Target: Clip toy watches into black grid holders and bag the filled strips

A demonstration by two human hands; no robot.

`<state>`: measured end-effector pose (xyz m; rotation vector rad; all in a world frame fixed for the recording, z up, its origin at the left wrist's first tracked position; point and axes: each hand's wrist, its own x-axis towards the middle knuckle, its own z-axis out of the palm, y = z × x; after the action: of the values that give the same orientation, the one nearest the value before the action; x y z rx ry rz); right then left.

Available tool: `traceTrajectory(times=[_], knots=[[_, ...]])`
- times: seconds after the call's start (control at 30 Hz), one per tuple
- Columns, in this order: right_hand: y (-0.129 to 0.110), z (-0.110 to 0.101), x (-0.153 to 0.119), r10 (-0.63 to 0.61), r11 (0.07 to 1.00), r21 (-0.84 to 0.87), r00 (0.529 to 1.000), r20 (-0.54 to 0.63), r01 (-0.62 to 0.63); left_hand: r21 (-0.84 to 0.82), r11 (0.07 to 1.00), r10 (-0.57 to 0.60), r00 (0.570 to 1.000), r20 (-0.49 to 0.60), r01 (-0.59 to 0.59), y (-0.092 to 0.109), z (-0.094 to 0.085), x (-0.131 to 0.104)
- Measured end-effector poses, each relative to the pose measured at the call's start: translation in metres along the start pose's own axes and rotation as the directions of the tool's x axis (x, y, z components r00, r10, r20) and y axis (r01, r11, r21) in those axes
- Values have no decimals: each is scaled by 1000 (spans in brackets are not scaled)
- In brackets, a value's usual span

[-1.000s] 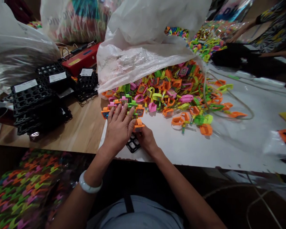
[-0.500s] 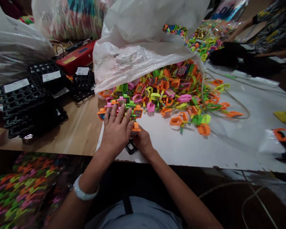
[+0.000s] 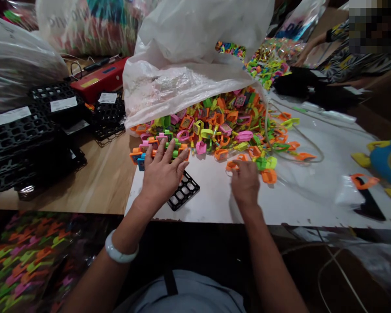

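Observation:
My left hand [image 3: 163,171] lies with fingers spread over several toy watches [image 3: 140,163] in orange, blue, green and pink, set in a black grid tray [image 3: 184,191]. The tray's near right part shows bare holes; the rest is hidden under the hand and watches. At the front edge of a loose heap of toy watches [image 3: 211,124], my right hand [image 3: 246,184] has its fingers closed at an orange toy watch [image 3: 232,165]. Its fingertips are partly hidden. Green and orange watches [image 3: 267,174] lie just right of that hand.
A large white plastic bag [image 3: 182,82] spills the heap onto the white tabletop. Black grid trays [image 3: 16,134] with labels are stacked at left, near a red bag sealer [image 3: 101,78]. Rightward lie a cord, an orange strap [image 3: 365,180] and a blue-yellow toy [image 3: 387,161]. Another person's arm [image 3: 313,45] is far right.
My right hand has left the tray's near side and moved right to the heap's edge, uncovering part of the tray. My left hand stays on the watches. The view has shifted slightly right.

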<state>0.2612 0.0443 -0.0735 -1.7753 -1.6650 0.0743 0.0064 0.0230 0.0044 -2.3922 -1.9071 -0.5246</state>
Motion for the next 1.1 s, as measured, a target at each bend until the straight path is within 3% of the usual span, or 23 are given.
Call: traceTrajectory(times=[0.07, 0.13, 0.2, 0.3, 0.37, 0.4, 0.5, 0.53, 0.6, 0.7, 0.8, 0.87, 1.1], knots=[[28, -11, 16, 51, 974, -220, 999, 1, -49, -1, 1000, -10, 1000, -13, 10, 0, 1, 0], [41, -15, 25, 67, 957, -284, 997, 44, -52, -1, 1000, -15, 1000, -22, 15, 1, 2, 0], [37, -13, 26, 77, 976, -210, 996, 53, -64, 0, 1000, -14, 1000, -21, 14, 1, 2, 1], [8, -1, 12, 157, 979, 111, 979, 130, -172, 1, 1000, -25, 1000, 0, 25, 1, 2, 1], [-18, 11, -2, 162, 869, 391, 923, 350, -302, 2, 999, -33, 999, 14, 33, 0, 1, 1], [-31, 17, -9, 115, 776, 505, 872, 476, -378, 3, 999, -34, 999, 18, 34, 0, 0, 1], [-64, 34, -21, -71, 496, 657, 727, 683, -568, 3, 1000, -25, 999, 27, 25, 0, 0, 2], [-72, 40, -23, -91, 435, 671, 712, 696, -600, 3, 1000, -23, 999, 30, 23, 0, -1, 2], [-84, 50, -25, -51, 391, 685, 729, 683, -615, 3, 1000, -26, 999, 34, 26, 0, -1, 3], [-92, 60, -27, 42, 537, 688, 829, 557, -489, 4, 999, -48, 998, 40, 47, 1, -1, 3], [-93, 61, -31, 1, 723, 632, 915, 403, -279, 4, 999, -51, 998, 39, 51, 1, -1, 3], [-93, 60, -32, -21, 773, 596, 930, 368, -218, 1, 999, -41, 999, 18, 41, 1, 1, 3], [-93, 70, -34, 77, 831, 479, 912, 404, -283, -8, 1000, -29, 1000, 3, 29, 0, 2, 1]])
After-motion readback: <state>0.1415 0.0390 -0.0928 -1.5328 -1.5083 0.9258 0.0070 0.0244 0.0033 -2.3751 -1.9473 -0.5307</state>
